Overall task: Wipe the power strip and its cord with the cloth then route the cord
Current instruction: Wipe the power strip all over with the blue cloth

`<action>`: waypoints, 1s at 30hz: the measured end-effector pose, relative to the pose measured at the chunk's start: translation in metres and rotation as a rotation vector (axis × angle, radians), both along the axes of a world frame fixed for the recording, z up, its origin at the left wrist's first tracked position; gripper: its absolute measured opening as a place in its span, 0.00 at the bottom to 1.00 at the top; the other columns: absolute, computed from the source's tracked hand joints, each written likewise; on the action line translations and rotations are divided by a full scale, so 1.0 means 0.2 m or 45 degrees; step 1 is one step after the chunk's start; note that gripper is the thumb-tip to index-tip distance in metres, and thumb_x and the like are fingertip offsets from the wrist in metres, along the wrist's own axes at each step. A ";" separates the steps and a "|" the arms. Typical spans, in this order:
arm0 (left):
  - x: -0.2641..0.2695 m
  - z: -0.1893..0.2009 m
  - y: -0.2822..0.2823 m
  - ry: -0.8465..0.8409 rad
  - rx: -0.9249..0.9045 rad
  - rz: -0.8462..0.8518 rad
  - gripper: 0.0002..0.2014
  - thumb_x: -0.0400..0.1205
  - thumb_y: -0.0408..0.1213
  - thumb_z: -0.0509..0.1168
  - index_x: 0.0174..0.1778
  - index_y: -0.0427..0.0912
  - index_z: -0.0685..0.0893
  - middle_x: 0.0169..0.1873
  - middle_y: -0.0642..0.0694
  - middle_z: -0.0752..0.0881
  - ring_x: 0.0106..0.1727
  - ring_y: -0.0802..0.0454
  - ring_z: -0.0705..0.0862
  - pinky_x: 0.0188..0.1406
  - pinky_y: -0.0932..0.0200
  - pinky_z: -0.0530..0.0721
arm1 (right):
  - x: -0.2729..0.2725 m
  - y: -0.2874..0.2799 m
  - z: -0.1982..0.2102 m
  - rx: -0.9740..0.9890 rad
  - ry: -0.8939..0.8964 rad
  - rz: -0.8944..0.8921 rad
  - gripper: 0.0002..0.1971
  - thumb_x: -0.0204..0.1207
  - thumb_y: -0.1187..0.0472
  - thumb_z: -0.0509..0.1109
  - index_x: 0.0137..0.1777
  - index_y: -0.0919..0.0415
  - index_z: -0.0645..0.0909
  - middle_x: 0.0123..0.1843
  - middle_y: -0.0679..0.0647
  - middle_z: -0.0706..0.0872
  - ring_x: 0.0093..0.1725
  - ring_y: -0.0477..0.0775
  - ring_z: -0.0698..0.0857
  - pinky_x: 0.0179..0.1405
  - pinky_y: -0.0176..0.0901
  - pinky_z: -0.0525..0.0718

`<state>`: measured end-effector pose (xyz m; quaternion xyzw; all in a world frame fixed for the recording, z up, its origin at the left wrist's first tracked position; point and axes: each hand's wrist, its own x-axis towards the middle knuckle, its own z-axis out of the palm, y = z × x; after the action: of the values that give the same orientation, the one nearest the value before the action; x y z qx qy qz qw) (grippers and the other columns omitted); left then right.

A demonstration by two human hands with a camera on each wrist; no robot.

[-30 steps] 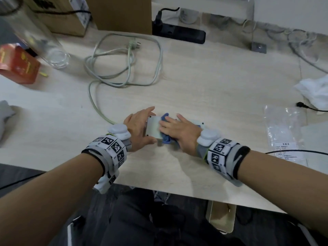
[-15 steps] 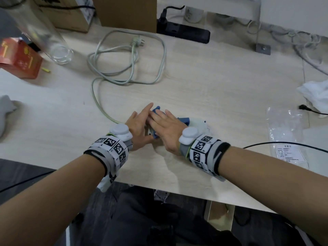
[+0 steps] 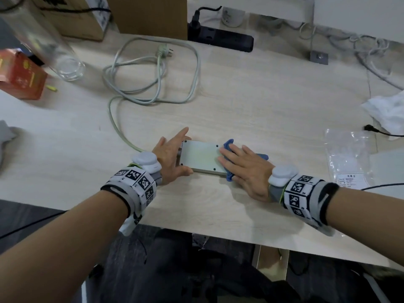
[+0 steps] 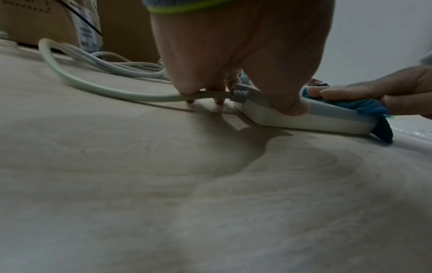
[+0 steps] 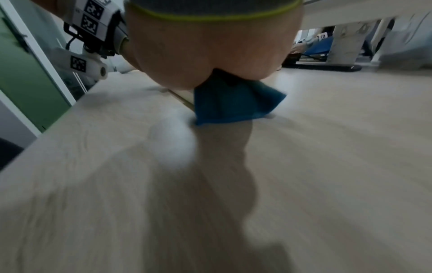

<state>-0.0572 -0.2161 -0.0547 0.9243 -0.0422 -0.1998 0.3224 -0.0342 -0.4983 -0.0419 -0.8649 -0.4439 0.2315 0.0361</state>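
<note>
Lying flat on the bench (image 3: 251, 101), near its front edge, back side up: the strip (image 3: 200, 157). Bracing its cord end with the left hand (image 3: 169, 157), thumb pressing the near side wall and fingers reaching round the end. Pressing the blue cloth (image 3: 228, 145) onto the strip's other end with the right hand (image 3: 247, 169), fingers straight and flat on top. Running left from under the left hand, then back into loose loops far on the bench: the cord (image 3: 113, 119), its plug (image 3: 162, 50) lying free. Standing beyond: a black strip (image 3: 220, 39), a glass bottle (image 3: 43, 40), a red box (image 3: 20, 75).
</note>
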 end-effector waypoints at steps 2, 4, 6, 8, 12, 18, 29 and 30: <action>0.00 -0.01 0.01 0.013 0.044 0.023 0.55 0.70 0.52 0.76 0.83 0.55 0.42 0.77 0.60 0.68 0.77 0.39 0.64 0.80 0.52 0.50 | -0.01 0.12 -0.01 0.027 -0.006 0.051 0.29 0.82 0.51 0.41 0.82 0.56 0.40 0.85 0.49 0.43 0.82 0.53 0.38 0.80 0.50 0.37; -0.01 -0.01 0.01 -0.010 0.031 0.027 0.55 0.70 0.52 0.76 0.83 0.56 0.42 0.76 0.59 0.69 0.77 0.41 0.65 0.80 0.54 0.47 | 0.00 0.27 -0.02 0.038 -0.034 0.102 0.29 0.84 0.54 0.46 0.83 0.56 0.43 0.86 0.52 0.44 0.83 0.55 0.38 0.80 0.51 0.36; -0.01 -0.01 0.00 -0.028 0.008 0.038 0.53 0.71 0.47 0.75 0.83 0.54 0.43 0.77 0.55 0.70 0.79 0.47 0.66 0.80 0.59 0.40 | 0.00 0.43 -0.02 0.058 -0.071 0.123 0.31 0.84 0.56 0.53 0.84 0.56 0.46 0.86 0.53 0.47 0.84 0.58 0.41 0.80 0.53 0.38; -0.01 -0.02 0.00 -0.069 -0.018 0.039 0.51 0.71 0.42 0.73 0.83 0.52 0.44 0.76 0.51 0.72 0.78 0.51 0.69 0.80 0.61 0.38 | 0.00 0.53 -0.02 0.086 -0.105 0.113 0.32 0.83 0.55 0.55 0.84 0.56 0.46 0.86 0.52 0.48 0.84 0.57 0.43 0.80 0.54 0.39; -0.01 -0.04 0.02 -0.012 -0.042 0.061 0.53 0.70 0.51 0.75 0.82 0.58 0.43 0.78 0.53 0.69 0.82 0.44 0.62 0.84 0.50 0.42 | 0.03 0.39 -0.01 0.026 -0.108 0.133 0.31 0.85 0.54 0.51 0.84 0.51 0.41 0.85 0.47 0.40 0.82 0.49 0.36 0.79 0.52 0.32; -0.02 0.01 0.01 -0.034 -0.034 0.021 0.51 0.73 0.49 0.75 0.83 0.50 0.47 0.78 0.54 0.67 0.80 0.50 0.64 0.82 0.54 0.38 | 0.06 -0.11 0.01 -0.072 -0.020 0.101 0.29 0.84 0.44 0.38 0.83 0.48 0.41 0.85 0.47 0.43 0.83 0.49 0.37 0.80 0.51 0.37; -0.01 -0.03 0.05 -0.025 -0.208 0.057 0.50 0.65 0.49 0.78 0.80 0.53 0.57 0.67 0.62 0.73 0.70 0.62 0.74 0.82 0.54 0.38 | -0.02 0.49 -0.02 0.147 -0.065 0.086 0.37 0.79 0.42 0.50 0.83 0.61 0.51 0.85 0.58 0.52 0.84 0.59 0.47 0.81 0.50 0.38; -0.01 -0.04 0.05 -0.026 -0.219 0.058 0.49 0.65 0.48 0.76 0.80 0.52 0.57 0.66 0.63 0.74 0.70 0.61 0.75 0.81 0.56 0.37 | -0.02 0.55 -0.02 0.168 -0.067 0.077 0.37 0.79 0.42 0.50 0.83 0.62 0.52 0.85 0.59 0.54 0.84 0.60 0.48 0.81 0.48 0.36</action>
<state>-0.0583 -0.2062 -0.0620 0.8960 -0.0414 -0.1785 0.4045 -0.0391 -0.3892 -0.0454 -0.8526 -0.4850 0.1799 0.0744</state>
